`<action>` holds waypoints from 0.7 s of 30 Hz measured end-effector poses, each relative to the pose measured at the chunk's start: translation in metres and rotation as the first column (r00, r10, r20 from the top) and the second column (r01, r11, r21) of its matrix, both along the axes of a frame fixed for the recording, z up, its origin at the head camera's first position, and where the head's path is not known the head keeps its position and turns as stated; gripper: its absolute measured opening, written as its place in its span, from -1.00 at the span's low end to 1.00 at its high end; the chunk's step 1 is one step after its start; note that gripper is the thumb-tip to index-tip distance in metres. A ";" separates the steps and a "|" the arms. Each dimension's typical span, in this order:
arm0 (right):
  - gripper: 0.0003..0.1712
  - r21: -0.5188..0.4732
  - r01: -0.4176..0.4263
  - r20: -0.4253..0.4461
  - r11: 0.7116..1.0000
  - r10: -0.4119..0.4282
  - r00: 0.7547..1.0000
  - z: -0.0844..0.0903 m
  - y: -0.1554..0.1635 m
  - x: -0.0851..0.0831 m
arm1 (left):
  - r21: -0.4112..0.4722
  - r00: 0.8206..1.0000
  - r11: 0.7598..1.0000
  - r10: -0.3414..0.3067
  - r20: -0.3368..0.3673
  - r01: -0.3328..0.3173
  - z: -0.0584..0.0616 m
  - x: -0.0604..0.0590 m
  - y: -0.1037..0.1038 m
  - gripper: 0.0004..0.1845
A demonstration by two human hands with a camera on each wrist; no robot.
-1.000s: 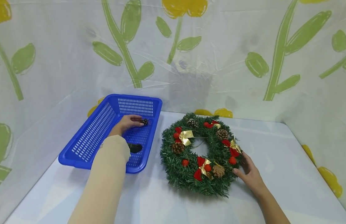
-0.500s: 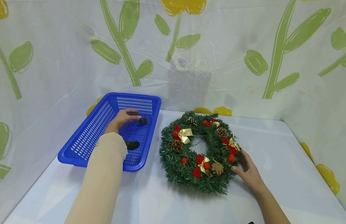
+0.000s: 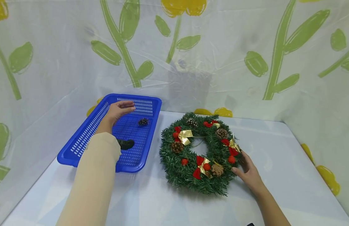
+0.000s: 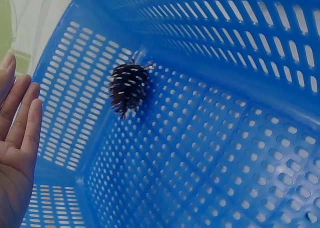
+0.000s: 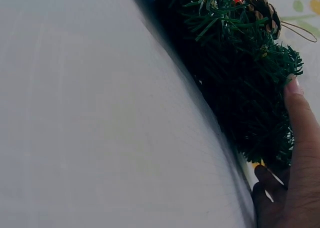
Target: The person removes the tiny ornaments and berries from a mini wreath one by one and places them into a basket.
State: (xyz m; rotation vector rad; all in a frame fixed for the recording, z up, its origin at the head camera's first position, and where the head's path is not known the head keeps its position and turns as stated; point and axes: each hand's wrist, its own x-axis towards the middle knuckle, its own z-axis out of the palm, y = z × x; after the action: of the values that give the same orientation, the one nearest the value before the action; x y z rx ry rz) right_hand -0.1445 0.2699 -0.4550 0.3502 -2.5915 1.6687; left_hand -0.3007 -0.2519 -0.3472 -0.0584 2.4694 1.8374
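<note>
My left hand point(image 3: 116, 112) hovers over the blue plastic basket point(image 3: 137, 133), fingers extended and holding nothing. A dark pine cone point(image 3: 143, 121) lies inside near the basket's far right corner, just beyond those fingers. The left wrist view shows the same pine cone point(image 4: 129, 86) apart from the hand point(image 4: 17, 153). On the table, the green Christmas wreath point(image 3: 177, 171) carries pine cones, red berries and gold-and-red bows. My right hand point(image 3: 251, 175) grips its right edge. Seen from the right wrist, the thumb point(image 5: 302, 112) rests at the top of the greenery, other fingers curl below it.
The white table point(image 3: 151, 201) bears the basket on the left and the wreath near the middle. A flower-printed cloth backdrop point(image 3: 225, 78) rises behind and at both sides. A black device point(image 3: 126, 144) sits by the left wrist, over the basket.
My left hand has left the pine cone in the basket, moving back to the left and up with its fingers straightening. The right hand stays on the wreath.
</note>
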 end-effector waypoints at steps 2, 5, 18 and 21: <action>-0.09 0.005 -0.006 -0.003 1.000 0.006 1.000 -0.002 -0.001 0.000 | -0.025 1.000 1.000 -0.009 -0.003 0.009 0.001 0.001 -0.002 -0.35; -0.08 0.019 -0.008 0.001 1.000 0.008 1.000 -0.002 -0.001 0.000 | -0.043 1.000 0.999 -0.012 -0.004 0.012 0.002 0.002 -0.004 -0.35; -0.07 0.027 -0.003 0.002 1.000 0.003 1.000 0.000 0.003 -0.001 | -0.079 0.992 0.992 -0.101 -0.078 0.095 0.026 0.000 0.010 -0.36; -0.07 0.016 -0.001 0.001 1.000 0.001 1.000 -0.001 0.002 -0.001 | -0.092 0.989 0.989 -0.121 -0.080 0.114 0.034 0.000 0.014 -0.38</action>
State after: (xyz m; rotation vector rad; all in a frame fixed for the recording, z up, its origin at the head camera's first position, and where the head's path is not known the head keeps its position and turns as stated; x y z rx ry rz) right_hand -0.1452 0.2718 -0.4556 0.3519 -2.6076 1.6500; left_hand -0.3005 -0.2382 -0.3134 0.1618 2.5481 1.7201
